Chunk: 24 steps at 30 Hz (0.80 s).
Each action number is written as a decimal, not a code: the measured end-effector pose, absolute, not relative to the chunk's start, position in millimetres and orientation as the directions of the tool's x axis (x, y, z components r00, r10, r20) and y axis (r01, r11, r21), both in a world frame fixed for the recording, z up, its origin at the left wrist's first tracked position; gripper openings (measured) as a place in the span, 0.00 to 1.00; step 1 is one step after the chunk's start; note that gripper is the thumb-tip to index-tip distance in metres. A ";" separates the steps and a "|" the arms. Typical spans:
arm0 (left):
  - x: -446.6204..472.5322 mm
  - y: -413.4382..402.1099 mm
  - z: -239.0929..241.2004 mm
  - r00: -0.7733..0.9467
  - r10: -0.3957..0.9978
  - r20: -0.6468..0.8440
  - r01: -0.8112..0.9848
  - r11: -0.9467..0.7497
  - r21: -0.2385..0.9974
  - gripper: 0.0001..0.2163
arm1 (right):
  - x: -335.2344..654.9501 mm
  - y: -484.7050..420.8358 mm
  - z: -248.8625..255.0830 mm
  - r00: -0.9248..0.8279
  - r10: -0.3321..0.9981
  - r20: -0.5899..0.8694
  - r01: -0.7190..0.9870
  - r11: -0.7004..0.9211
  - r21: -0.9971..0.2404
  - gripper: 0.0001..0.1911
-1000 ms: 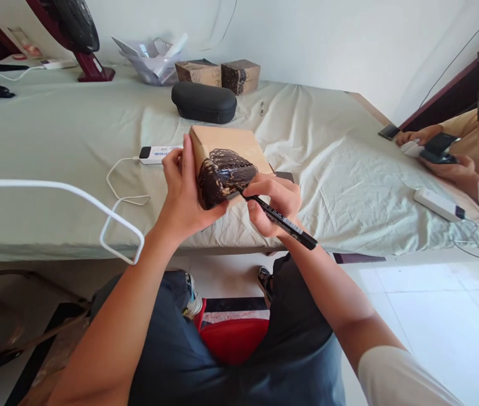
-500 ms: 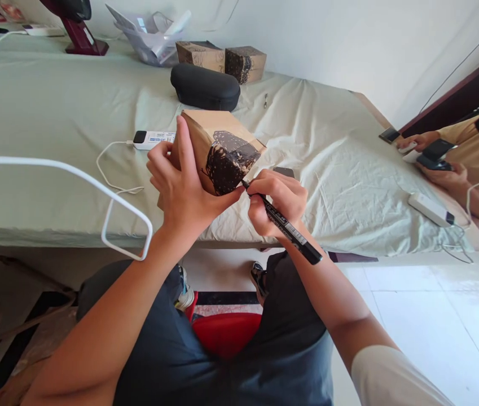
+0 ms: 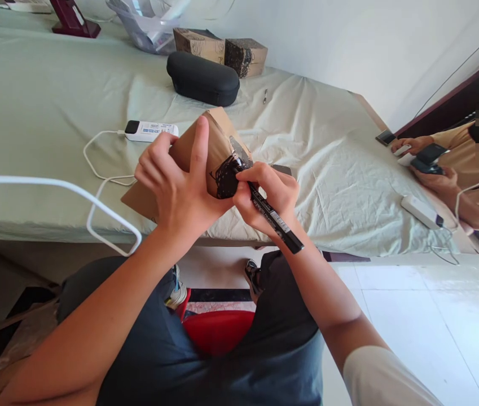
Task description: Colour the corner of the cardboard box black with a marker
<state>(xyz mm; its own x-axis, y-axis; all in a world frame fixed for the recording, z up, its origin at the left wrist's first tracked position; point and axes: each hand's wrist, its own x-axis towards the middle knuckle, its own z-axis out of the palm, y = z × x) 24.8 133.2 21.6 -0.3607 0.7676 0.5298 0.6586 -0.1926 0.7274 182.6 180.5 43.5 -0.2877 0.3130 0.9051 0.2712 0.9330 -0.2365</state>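
Observation:
My left hand (image 3: 180, 189) grips a small brown cardboard box (image 3: 205, 149), tilted up over the bed's near edge. A patch of the box's side is blacked out with ink. My right hand (image 3: 267, 197) pinches a black marker (image 3: 273, 217), its tip touching the inked patch. Both hands meet at the box, just in front of the pale green sheet (image 3: 44, 113).
On the bed lie a white power strip (image 3: 150, 130) with its cable, a black oval case (image 3: 202, 85), two more inked boxes (image 3: 222, 53) and a plastic bag. At the right another person holds a dark device (image 3: 427, 157). A white wire frame (image 3: 95, 214) juts in at left.
The box has been turned in my left hand, its inked face swinging toward my right. The marker tip has stayed on the dark patch. The view has dropped slightly.

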 end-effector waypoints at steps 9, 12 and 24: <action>24.0 129.3 14.6 -0.321 0.698 0.640 0.809 -0.149 0.568 0.53 | 184.0 185.8 35.1 -0.242 0.508 0.827 0.247 0.856 -0.453 0.01; 21.9 124.8 12.5 -0.303 0.723 0.621 0.777 -0.190 0.600 0.48 | 187.0 191.3 34.4 -0.221 0.476 0.851 0.155 0.879 -0.451 0.01; 20.8 119.3 3.2 -0.262 0.725 0.637 0.863 -0.119 0.490 0.46 | 186.5 184.8 39.9 -0.222 0.293 0.930 0.003 0.954 -0.300 0.05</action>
